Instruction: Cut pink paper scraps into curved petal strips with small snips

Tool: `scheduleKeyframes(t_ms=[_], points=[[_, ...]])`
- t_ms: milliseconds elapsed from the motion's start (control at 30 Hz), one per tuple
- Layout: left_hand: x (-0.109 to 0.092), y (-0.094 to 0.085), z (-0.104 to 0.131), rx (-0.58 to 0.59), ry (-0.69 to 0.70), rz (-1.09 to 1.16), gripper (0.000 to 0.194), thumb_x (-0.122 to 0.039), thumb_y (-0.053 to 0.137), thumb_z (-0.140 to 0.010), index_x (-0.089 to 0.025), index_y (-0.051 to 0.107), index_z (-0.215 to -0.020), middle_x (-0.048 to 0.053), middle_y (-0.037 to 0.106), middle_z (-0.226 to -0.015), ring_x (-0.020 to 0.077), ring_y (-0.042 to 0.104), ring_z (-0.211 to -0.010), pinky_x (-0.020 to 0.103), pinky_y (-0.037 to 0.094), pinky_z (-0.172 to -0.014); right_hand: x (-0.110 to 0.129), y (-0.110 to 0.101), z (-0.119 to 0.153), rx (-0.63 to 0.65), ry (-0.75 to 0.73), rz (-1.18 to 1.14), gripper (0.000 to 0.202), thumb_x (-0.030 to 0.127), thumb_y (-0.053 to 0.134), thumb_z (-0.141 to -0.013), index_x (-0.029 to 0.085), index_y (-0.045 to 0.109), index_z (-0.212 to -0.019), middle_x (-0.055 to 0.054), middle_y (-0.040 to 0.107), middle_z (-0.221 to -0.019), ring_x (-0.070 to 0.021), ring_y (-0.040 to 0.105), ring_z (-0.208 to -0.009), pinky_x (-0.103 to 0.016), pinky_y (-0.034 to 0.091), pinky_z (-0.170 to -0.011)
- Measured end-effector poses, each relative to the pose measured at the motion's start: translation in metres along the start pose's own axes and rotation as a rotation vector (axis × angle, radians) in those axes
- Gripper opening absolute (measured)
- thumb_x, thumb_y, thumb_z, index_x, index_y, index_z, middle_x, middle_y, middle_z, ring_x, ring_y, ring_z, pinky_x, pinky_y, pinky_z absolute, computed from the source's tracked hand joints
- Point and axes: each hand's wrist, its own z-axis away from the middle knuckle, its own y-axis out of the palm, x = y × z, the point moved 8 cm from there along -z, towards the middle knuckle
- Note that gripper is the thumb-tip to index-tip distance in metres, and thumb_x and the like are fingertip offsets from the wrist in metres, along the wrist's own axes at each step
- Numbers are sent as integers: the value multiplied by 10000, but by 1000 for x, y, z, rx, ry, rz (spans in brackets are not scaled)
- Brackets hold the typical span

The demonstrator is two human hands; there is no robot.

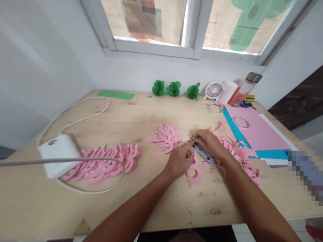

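My left hand [180,159] is closed at the middle of the table, its fingertips on the upper end of a pink paper piece with round cut-outs [194,175]. Close beside it, the fingers of my right hand [207,140] are pinched together at the dark metal end of a blue-handled cutting tool [204,154]. The tool's exact kind is partly hidden by my fingers. To the left of my hands is a small pile of wavy pink paper cut-outs [166,137]. Pink paper scraps [248,164] lie under and beyond my right forearm.
A white power bank-like box [60,156] with a cable touches a larger row of pink cut-outs [108,163]. Several green paper shapes [173,89], a small fan [214,90] and a bottle [244,90] stand at the back. Pink sheets [259,134] lie right.
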Motion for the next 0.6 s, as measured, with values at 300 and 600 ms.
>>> scheduleKeyframes(t_ms=[300, 600], points=[[-2, 0, 0, -1, 3, 9, 94, -137, 494, -692, -179, 548, -628, 30, 680, -690, 111, 568, -497, 226, 437, -534, 3, 8, -1, 25, -18, 108, 108, 122, 476, -810, 169, 570, -784, -55, 598, -808, -183, 493, -827, -286, 347, -755], [-3, -1, 0, -18, 30, 43, 98, -138, 509, -681, -180, 568, -615, 42, 690, -727, 118, 575, -495, 234, 434, -520, 5, 6, 1, 76, -52, 96, 111, 127, 462, -808, 168, 554, -760, -52, 589, -781, -176, 482, -783, -287, 338, -722]])
